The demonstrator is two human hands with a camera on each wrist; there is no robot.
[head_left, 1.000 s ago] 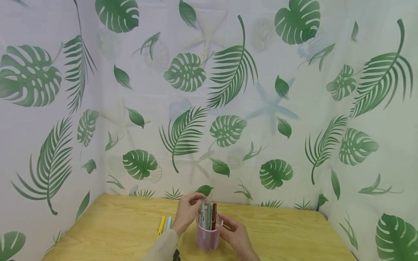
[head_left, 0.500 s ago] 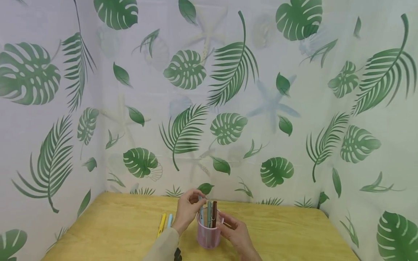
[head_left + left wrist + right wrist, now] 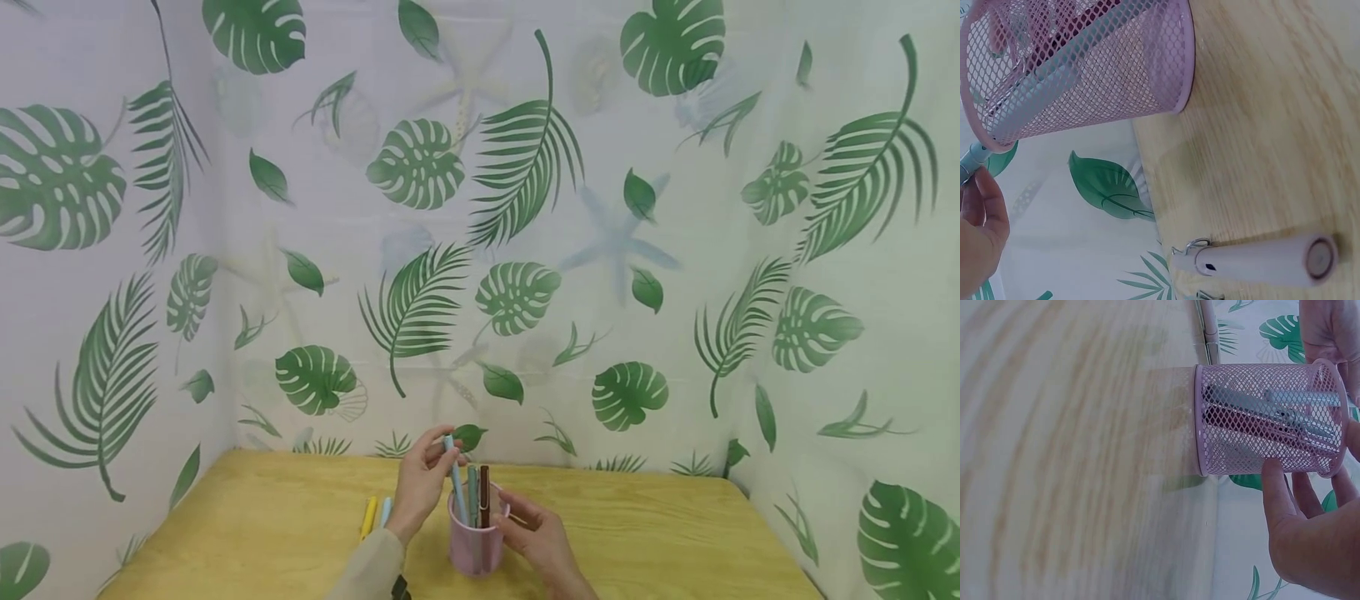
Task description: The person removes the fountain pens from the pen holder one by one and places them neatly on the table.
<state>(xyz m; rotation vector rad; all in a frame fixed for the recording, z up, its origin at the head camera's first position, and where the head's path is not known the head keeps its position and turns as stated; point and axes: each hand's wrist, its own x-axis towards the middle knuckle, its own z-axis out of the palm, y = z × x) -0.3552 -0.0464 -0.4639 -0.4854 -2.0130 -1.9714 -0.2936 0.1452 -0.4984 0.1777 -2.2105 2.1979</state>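
A pink mesh pen holder stands upright on the table. My left hand pinches the upper end of a light blue pen, which leans left with its lower part inside the holder. In the left wrist view, the fingertips hold this pen just beyond the rim. A green pen and a dark brown pen stand beside it in the holder. My right hand grips the holder's right side near the rim. In the right wrist view, its fingers touch the mesh wall.
Left of the holder, a yellow pen and another light blue pen lie on the wooden table, partly hidden by the left arm. A leaf-patterned curtain encloses the table at the back and sides.
My left hand has risen slightly and drawn the light blue pen higher, so more of it shows and it tilts further left. The right hand stays at the holder.
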